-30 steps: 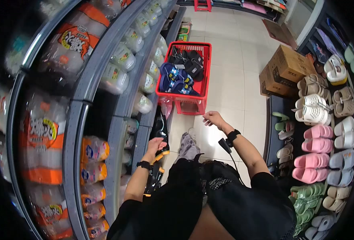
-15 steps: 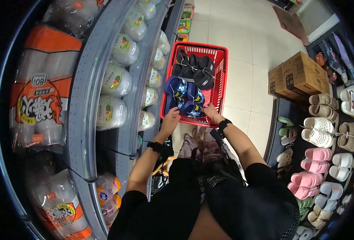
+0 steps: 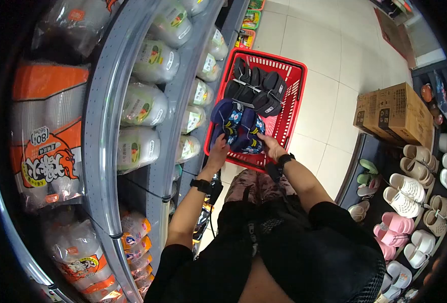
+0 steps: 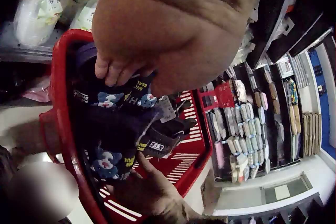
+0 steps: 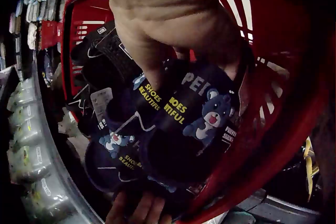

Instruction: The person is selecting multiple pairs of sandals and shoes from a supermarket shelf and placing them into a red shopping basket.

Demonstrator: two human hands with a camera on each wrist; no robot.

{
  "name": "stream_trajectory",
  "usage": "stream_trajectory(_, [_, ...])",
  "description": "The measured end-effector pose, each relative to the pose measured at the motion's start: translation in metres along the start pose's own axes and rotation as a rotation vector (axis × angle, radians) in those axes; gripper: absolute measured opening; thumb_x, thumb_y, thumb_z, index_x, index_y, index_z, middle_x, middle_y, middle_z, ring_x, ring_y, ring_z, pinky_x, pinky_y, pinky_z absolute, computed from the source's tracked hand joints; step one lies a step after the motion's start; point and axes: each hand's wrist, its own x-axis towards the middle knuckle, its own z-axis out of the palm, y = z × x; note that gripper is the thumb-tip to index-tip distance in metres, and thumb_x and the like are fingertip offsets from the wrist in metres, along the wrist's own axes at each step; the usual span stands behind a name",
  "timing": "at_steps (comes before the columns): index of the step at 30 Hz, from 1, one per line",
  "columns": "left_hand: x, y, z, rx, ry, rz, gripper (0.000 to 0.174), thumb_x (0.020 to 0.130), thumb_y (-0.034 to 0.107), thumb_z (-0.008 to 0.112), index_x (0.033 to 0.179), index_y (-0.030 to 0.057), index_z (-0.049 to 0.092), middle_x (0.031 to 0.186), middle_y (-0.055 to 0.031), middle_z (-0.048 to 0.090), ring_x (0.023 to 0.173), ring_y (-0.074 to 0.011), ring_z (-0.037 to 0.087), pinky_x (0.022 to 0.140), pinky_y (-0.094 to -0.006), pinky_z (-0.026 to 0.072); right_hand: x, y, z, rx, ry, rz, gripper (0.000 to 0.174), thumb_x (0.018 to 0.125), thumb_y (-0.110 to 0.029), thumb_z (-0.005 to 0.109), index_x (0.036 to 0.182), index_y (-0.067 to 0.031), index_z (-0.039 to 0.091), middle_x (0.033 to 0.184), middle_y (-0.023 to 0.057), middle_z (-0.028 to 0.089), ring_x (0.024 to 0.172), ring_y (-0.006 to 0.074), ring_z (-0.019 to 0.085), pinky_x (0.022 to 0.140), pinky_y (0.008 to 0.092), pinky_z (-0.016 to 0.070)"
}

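Navy slippers (image 3: 252, 122) with bear prints and yellow lettering lie in the near part of a red shopping basket (image 3: 293, 83). At their left side, my left hand (image 3: 218, 153) holds a slipper edge, its fingers curled over the navy material in the left wrist view. My right hand (image 3: 273, 146) grips the slippers from the right; in the right wrist view its thumb and fingers straddle a printed strap (image 5: 207, 111). Black sandals (image 3: 271, 103), tied with pale cord, fill the far part of the basket. The palms hide part of the slippers in both wrist views.
Shelves of bagged plastic cups (image 3: 46, 136) and wrapped white containers (image 3: 145, 108) run close along the left. Cardboard boxes (image 3: 395, 113) and racks of slippers (image 3: 405, 194) line the right. Pale floor tiles (image 3: 324, 116) lie between.
Both hands have come forward from outside the basket onto the navy slippers and now hold them at either side. The basket appears nearer.
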Motion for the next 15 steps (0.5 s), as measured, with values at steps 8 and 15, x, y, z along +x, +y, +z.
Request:
stream_trajectory(8, [0.018,0.056,0.016,0.454,-0.008,-0.054,0.053,0.087,0.017,0.039,0.136,0.0131,0.020,0.112,-0.0257,0.051,0.106,-0.0384,0.049,0.089,-0.0369,0.0382,-0.080,-0.025,-0.014,0.317,-0.425,-0.096,0.021,0.082,-0.016,0.059,0.099,-0.0048,0.054,0.094,0.0070,0.061,0.083,0.0191,0.061,0.069,0.0340,0.0525])
stream_trajectory(15, [0.070,0.026,0.024,0.420,-0.003,-0.113,0.063,0.083,0.017,0.049,0.137,0.0090,0.018,0.123,-0.0230,0.045,0.115,-0.0314,0.044,0.096,-0.0316,0.0320,-0.156,-0.063,-0.019,0.370,-0.568,-0.232,0.021,0.083,-0.013,0.058,0.101,-0.0022,0.055,0.097,0.0079,0.062,0.086,0.0169,0.061,0.075,0.0301,0.0506])
